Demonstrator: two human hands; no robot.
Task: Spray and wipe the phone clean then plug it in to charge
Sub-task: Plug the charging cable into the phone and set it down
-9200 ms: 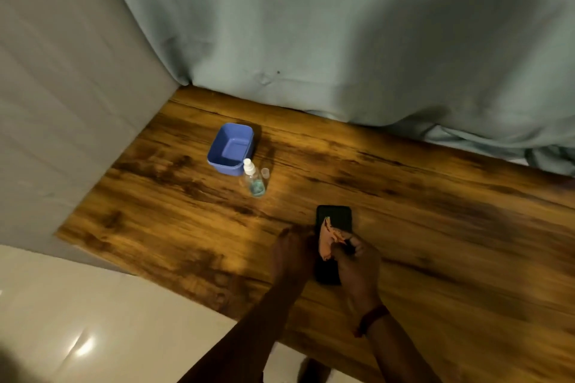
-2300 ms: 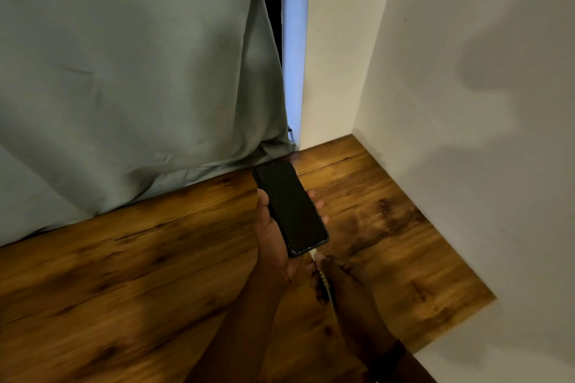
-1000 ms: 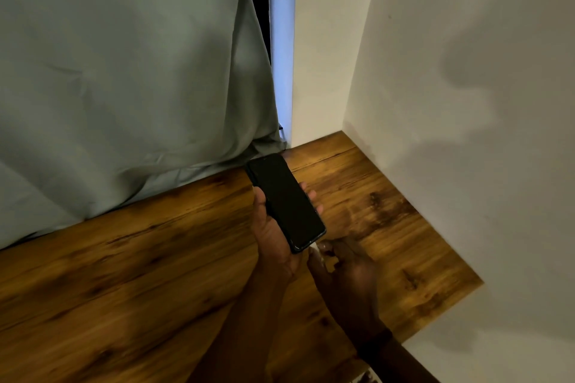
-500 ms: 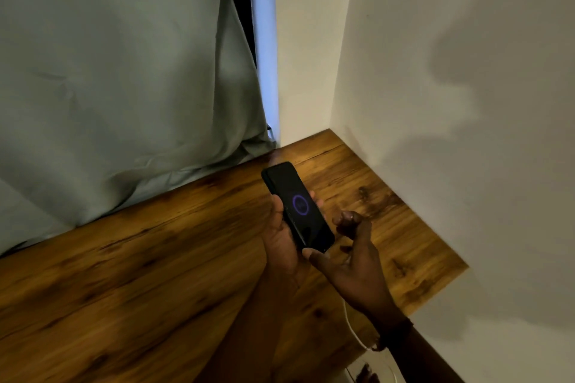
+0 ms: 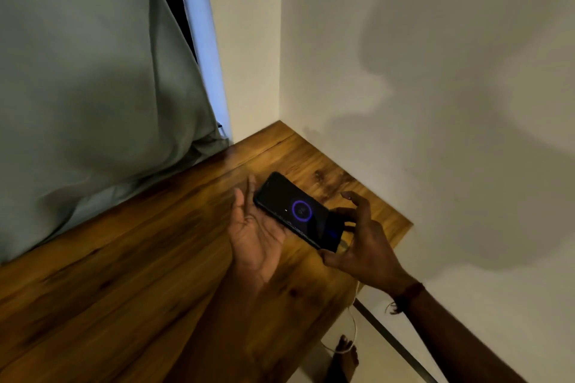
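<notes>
The black phone shows a glowing blue ring on its screen and sits low over the right end of the wooden table. My right hand grips its near end, thumb at the near corner and fingers curled over the far side. My left hand lies palm up with straight fingers beside and partly under the phone's left edge. A white charging cable drops from under my right hand over the table edge to the floor. The plug at the phone is hidden.
A grey-green curtain hangs along the back of the table. White walls close the corner at the right. The table's right edge ends just past my right hand. My bare foot stands on the floor below.
The phone screen lit up with a blue ring. My left hand let go and opened flat, while my right hand took the phone's near end and carried it lower and to the right.
</notes>
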